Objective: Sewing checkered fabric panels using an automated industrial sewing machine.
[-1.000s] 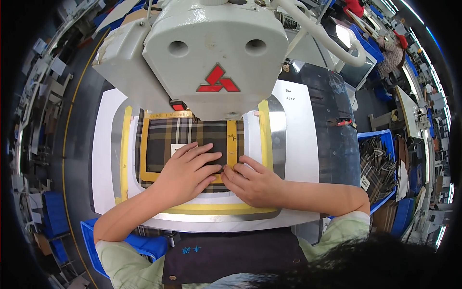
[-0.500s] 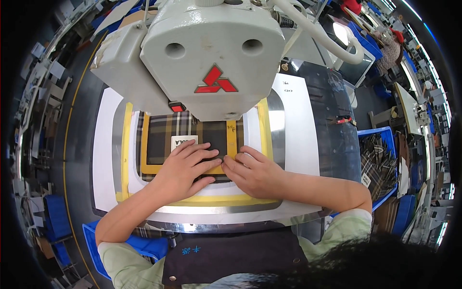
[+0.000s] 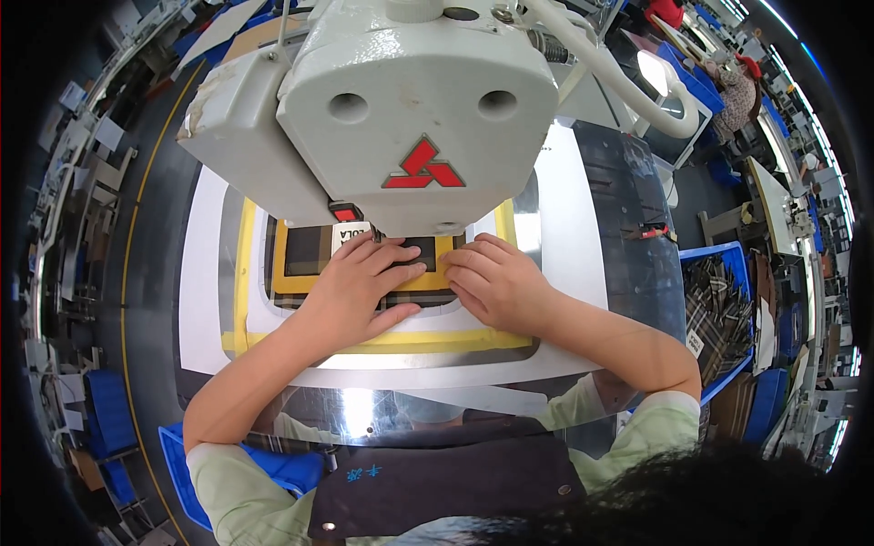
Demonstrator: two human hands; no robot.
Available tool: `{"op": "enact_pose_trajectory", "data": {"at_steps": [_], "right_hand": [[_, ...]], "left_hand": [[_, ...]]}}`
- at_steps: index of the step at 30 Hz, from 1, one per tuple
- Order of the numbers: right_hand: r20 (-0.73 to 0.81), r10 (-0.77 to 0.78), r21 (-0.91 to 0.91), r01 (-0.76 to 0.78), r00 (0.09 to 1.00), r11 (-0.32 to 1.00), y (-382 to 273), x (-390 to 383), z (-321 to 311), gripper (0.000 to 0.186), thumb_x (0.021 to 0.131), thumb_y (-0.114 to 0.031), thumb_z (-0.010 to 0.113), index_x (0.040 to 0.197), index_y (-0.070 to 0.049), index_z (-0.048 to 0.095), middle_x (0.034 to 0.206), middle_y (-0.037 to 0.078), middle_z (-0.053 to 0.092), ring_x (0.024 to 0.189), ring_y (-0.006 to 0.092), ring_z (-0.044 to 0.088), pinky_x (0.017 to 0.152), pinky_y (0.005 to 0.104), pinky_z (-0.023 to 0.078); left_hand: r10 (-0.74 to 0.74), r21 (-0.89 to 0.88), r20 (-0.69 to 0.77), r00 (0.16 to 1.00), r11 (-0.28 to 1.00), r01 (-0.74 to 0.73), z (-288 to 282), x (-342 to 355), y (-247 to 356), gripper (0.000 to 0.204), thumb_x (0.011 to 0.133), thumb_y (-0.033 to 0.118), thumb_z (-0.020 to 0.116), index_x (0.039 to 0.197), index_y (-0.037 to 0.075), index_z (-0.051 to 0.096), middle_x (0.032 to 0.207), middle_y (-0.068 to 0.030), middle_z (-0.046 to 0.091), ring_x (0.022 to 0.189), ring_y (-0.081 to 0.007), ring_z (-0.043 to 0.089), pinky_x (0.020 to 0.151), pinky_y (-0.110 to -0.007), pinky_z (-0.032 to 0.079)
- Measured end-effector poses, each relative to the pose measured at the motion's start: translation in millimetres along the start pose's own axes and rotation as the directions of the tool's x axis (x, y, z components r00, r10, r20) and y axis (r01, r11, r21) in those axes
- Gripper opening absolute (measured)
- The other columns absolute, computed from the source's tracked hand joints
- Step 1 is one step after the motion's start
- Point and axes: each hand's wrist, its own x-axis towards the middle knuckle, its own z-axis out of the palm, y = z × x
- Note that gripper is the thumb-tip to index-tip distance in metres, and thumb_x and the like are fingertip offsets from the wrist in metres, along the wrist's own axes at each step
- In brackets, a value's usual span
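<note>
A white sewing machine head (image 3: 419,136) hangs over a yellow rectangular frame (image 3: 411,282) with dark plaid fabric (image 3: 302,255) in it. A white printed label (image 3: 350,235) lies on the fabric beneath the head, partly under my fingers. My left hand (image 3: 362,289) is open, fingers spread flat over the fabric, label and frame. My right hand (image 3: 492,280) rests at the frame's right edge, fingers open and slightly bent, fingertips touching it. Around the frame are a white sheet (image 3: 574,255), a metal plate (image 3: 523,218) and yellow tape (image 3: 382,338).
At right, a blue bin (image 3: 745,314) holds plaid pieces (image 3: 710,300); small red-handled snips (image 3: 655,232) lie on the tabletop's right side. Another blue bin (image 3: 182,464) is at lower left. A co-worker (image 3: 733,105) is at the upper right, among workstations.
The yellow frame, fabric and both hands have moved away from me, further under the machine head. The plate and white sheet shifted with them, baring more shiny tabletop near me.
</note>
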Motion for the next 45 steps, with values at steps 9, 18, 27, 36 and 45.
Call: {"op": "enact_pose_trajectory", "data": {"at_steps": [9,18,27,36,45], "right_hand": [[-0.036,0.039,0.008,-0.038,0.999,0.999,20,13,-2,0.014,0.075,-0.006,0.065,0.088,-0.002,0.061,0.095,0.009,0.063,0.088,0.0272,0.059,0.081,0.0362,0.049],[-0.068,0.059,-0.012,-0.06,0.996,0.998,26,16,-4,0.012,0.077,-0.007,0.064,0.088,-0.003,0.061,0.093,0.009,0.062,0.086,0.0261,0.059,0.079,0.0343,0.049],[-0.039,0.084,0.024,-0.083,0.996,0.996,19,18,-8,0.012,0.077,-0.006,0.063,0.089,-0.003,0.061,0.094,0.008,0.062,0.086,0.0259,0.059,0.079,0.035,0.049],[-0.058,0.258,0.102,-0.251,0.964,0.963,13,9,-19,0.023,0.077,-0.015,0.069,0.097,-0.003,0.064,0.1,0.011,0.062,0.099,0.0298,0.056,0.09,0.04,0.043],[0.037,0.355,-0.059,-0.352,0.934,0.934,14,10,-10,0.049,0.077,-0.033,0.071,0.111,0.0,0.06,0.118,0.013,0.058,0.117,0.0292,0.049,0.105,0.0435,0.031]], "left_hand": [[-0.104,0.079,0.016,0.994,0.992,0.102,-6,16,-12,0.043,0.082,0.037,0.066,0.114,0.008,0.066,0.101,-0.0168,0.059,0.098,-0.0325,0.056,0.092,-0.043,0.042],[-0.088,0.014,-0.078,0.993,0.996,0.089,-4,15,-23,0.041,0.082,0.034,0.064,0.109,0.003,0.068,0.087,-0.0178,0.059,0.083,-0.0325,0.058,0.078,-0.039,0.046],[-0.142,-0.054,-0.05,0.989,0.989,0.14,-11,11,-14,0.038,0.082,0.029,0.065,0.109,0.003,0.066,0.103,-0.0162,0.06,0.102,-0.0314,0.055,0.095,-0.042,0.039],[0.17,-0.022,0.017,0.985,0.985,-0.17,8,-32,39,0.065,0.074,0.042,0.072,0.127,0.011,0.05,0.134,-0.0095,0.05,0.123,-0.0285,0.048,0.105,-0.046,0.036],[0.266,-0.129,0.064,0.962,0.958,-0.256,31,-52,73,0.029,0.078,0.018,0.065,0.107,0.014,0.062,0.095,-0.0005,0.056,0.084,-0.0175,0.056,0.07,-0.03,0.045]]}}
